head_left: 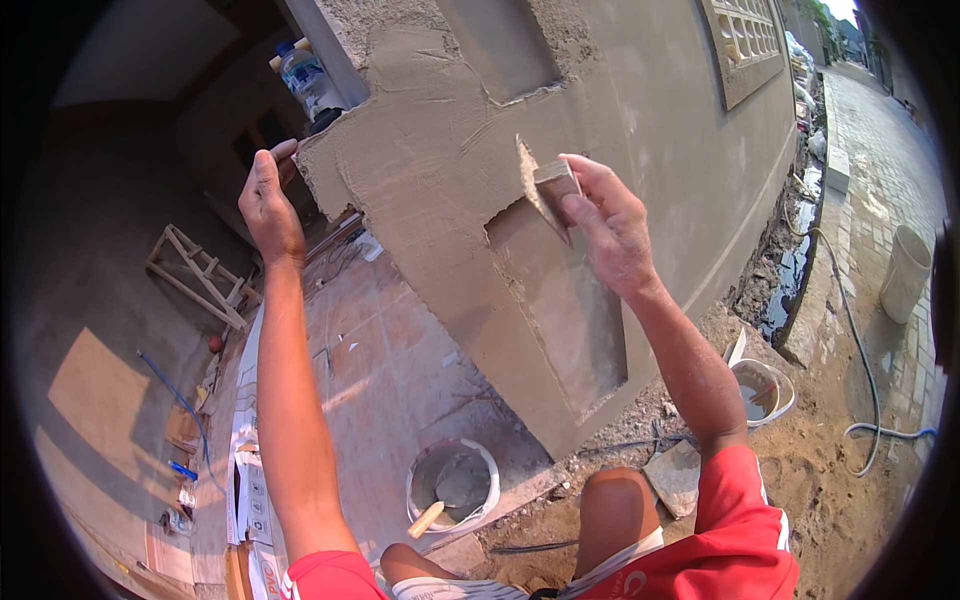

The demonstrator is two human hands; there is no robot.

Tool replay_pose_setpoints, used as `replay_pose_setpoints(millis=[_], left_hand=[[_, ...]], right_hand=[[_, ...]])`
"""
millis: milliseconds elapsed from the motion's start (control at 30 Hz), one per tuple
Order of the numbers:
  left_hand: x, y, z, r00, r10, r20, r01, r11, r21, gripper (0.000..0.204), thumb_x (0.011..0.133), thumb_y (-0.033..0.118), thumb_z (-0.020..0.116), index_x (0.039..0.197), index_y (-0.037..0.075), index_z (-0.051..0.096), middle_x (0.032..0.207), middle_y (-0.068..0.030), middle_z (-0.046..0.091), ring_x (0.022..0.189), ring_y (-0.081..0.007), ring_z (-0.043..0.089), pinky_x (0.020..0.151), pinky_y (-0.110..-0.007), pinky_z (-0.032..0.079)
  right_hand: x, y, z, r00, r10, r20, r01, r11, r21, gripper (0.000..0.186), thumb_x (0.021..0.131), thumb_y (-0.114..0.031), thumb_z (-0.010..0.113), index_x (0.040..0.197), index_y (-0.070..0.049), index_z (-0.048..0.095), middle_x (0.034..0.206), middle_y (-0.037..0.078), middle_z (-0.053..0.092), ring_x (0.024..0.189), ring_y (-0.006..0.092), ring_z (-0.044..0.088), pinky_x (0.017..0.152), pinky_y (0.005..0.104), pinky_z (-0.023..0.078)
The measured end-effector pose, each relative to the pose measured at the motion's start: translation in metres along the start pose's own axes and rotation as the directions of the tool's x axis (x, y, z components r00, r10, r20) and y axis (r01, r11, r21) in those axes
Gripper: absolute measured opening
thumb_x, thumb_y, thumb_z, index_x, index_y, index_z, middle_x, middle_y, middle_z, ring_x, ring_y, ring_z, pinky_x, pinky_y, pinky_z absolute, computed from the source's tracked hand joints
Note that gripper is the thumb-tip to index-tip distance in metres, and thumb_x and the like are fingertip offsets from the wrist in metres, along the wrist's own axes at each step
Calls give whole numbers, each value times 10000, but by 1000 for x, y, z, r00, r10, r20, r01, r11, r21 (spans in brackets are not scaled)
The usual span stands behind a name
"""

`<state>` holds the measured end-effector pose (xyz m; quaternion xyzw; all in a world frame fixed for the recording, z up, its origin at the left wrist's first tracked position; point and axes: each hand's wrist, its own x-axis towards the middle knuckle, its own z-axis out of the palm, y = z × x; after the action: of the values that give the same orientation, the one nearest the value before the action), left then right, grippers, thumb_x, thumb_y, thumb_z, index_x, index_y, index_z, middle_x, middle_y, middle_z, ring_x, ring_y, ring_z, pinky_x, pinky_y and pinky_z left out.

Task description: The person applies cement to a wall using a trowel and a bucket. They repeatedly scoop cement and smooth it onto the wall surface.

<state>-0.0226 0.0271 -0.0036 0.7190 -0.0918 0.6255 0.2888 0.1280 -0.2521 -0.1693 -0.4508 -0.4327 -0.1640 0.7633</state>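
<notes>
A wall corner covered in wet grey plaster (420, 150) stands in front of me, with a recessed panel (560, 290) lower down and another recess (500, 45) above. My right hand (612, 225) grips a plastering float (556, 190) by its block handle. The float is seen nearly edge-on, with mortar along its upper end, near the top of the lower recess. At the wall's rough left edge, my left hand (272, 212) is raised with its fingers stretched out. Its fingertips are close to the edge; whether they touch it I cannot tell.
Below, a bucket of grey mortar (410, 490) holds a wooden-handled tool (428, 517). Another bucket (785, 385) stands on sand to the right. A hose (850, 300) runs beside a wet ditch (790, 280). Inside the room are a wooden trestle (200, 275) and a bottle (300, 70) on a ledge.
</notes>
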Motion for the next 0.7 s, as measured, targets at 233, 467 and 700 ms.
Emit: replay_pose_setpoints(millis=[233,467,700], left_hand=[[0,-4,4,1000,23,-7,-23,1000,11,523,1039,404,387,1081,-26,682,1041,-111,686,990,-189,623,973,-338,441],[-3,-3,3,999,30,-12,-30,999,28,517,1040,406,388,1100,-24,668,1026,-92,682,977,-172,616,944,-321,442],[-3,-7,-3,999,29,21,-29,999,25,506,1053,384,365,1150,-39,626,1089,-89,662,1014,-158,603,942,-299,433]], right_hand=[[125,17,-119,977,-161,138,202,905,-376,344,946,-51,540,1282,-108,585,1132,0,633,1014,119,561,911,287,447],[139,-4,-101,940,-75,333,252,810,-530,355,938,-71,553,1282,-151,585,1127,25,633,1059,175,571,973,346,447],[68,26,-121,763,19,647,466,677,-570,350,913,-19,558,1239,-137,605,1100,41,633,1098,269,534,933,387,478]])
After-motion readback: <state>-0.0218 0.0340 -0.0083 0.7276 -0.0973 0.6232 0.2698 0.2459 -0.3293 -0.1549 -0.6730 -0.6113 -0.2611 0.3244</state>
